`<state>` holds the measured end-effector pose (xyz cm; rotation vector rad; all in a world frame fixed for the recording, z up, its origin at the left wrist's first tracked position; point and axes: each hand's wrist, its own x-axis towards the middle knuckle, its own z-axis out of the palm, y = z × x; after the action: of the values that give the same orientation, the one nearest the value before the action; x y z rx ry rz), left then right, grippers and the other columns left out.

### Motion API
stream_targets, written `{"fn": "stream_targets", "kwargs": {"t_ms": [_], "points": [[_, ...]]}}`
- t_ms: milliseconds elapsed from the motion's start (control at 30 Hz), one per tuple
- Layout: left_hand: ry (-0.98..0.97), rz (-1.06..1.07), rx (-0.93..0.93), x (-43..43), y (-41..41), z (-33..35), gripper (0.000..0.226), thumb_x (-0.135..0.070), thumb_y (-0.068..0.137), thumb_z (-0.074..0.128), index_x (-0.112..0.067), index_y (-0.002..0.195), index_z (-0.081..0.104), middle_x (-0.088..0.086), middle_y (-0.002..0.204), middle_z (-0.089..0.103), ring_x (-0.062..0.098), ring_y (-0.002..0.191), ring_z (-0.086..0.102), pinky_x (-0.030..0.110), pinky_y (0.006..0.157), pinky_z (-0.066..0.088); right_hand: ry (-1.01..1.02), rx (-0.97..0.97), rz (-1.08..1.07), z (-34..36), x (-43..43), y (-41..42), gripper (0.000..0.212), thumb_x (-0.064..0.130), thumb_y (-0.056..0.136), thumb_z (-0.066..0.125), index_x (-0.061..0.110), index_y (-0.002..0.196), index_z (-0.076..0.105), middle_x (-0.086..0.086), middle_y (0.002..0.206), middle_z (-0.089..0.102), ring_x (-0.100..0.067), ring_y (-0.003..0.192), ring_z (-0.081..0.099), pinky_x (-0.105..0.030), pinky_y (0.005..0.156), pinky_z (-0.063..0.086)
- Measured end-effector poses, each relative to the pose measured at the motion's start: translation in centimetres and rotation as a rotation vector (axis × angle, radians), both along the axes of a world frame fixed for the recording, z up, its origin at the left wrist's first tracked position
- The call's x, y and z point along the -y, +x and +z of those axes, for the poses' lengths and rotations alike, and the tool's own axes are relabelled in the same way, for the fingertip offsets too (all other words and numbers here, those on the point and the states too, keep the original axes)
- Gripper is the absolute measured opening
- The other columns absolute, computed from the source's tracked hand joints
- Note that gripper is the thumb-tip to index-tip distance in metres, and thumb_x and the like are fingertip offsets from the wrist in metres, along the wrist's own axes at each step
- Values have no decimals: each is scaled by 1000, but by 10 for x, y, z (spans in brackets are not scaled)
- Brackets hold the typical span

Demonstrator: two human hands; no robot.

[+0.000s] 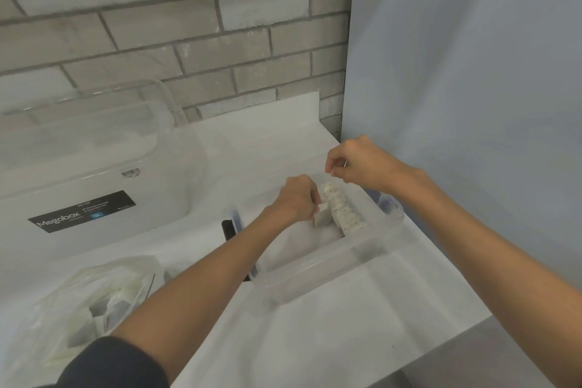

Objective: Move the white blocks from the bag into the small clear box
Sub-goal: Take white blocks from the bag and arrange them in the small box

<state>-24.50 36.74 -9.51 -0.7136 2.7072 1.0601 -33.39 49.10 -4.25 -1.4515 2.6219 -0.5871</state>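
A small clear box (318,268) with blue latches sits on the white table, right of centre. Inside it, along its right wall, stands a row of several speckled white blocks (341,209). My left hand (296,198) reaches into the box and pinches one white block (322,217) just left of that row. My right hand (356,162) hovers above the box's far right corner with its fingers curled, pinching something small that I cannot make out. A clear plastic bag (91,302) holding more white blocks lies at the lower left.
A large clear storage box (94,148) with a black Megabox label stands at the left against the brick wall. A dark object (227,228) lies by the small box's left side. A pale blue panel (472,72) rises on the right. The table's front edge runs at lower right.
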Motion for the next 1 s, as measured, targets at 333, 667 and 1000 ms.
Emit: {"fn": "stream_targets", "kwargs": {"t_ms": [333,667,1000], "points": [[-169,21,54,-3,-8,-12,27,-7,84,69,0,110,61,18,108,65,33,97,67,41,87,56,10,-10,1,1,-3,3,19,5,91,54,11,93,72,4,79,58,4,60,48,-36,77,55],[-480,-11,94,-7,-7,-11,36,-19,90,64,-8,122,52,11,123,55,28,110,60,30,80,48,15,4,-1,5,-4,7,19,5,92,53,8,96,72,1,83,60,5,60,47,-26,72,49],[-180,-55,-88,23,56,48,22,-30,82,74,-18,96,62,7,106,62,22,90,64,34,78,54,11,-53,15,20,9,37,17,13,92,57,15,96,73,-1,93,69,3,67,49,-29,77,52]]}}
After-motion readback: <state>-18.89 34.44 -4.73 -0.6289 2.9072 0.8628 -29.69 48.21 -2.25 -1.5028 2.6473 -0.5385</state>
